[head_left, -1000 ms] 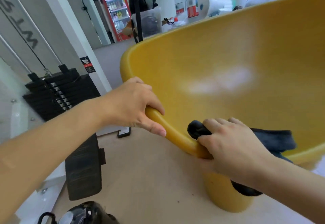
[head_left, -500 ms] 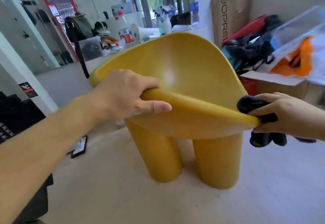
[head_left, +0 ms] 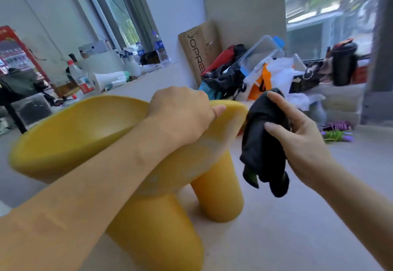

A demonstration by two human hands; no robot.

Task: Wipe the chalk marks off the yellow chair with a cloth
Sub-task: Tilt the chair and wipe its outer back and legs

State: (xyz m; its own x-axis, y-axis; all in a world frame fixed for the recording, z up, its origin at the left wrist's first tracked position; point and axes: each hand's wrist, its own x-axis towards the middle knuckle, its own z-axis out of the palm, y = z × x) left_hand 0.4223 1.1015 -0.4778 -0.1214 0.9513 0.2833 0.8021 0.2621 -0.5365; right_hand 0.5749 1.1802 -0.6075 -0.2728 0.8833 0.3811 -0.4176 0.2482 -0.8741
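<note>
The yellow chair [head_left: 70, 141] stands on thick round legs in the middle of the floor, its curved seat shell facing up. My left hand [head_left: 180, 114] grips the shell's rim at its right end, thumb on the outer side. Pale chalky smears show on the shell's outer underside [head_left: 191, 164] just below that hand. My right hand [head_left: 297, 141] holds a dark bunched cloth [head_left: 263, 143] in the air just right of the chair's edge, and the cloth is apart from the chair.
A low ledge [head_left: 148, 73] behind the chair carries bottles, spray bottles and a megaphone. A cardboard box [head_left: 197, 51] and a heap of bags and a plastic tub [head_left: 259, 58] lie at the back right. Purple and green items [head_left: 336, 132] lie on the floor to the right.
The view swung right and pulled back from the chair. My left hand moved along the rim to its right end. The cloth came off the chair's edge and now hangs free in my right hand.
</note>
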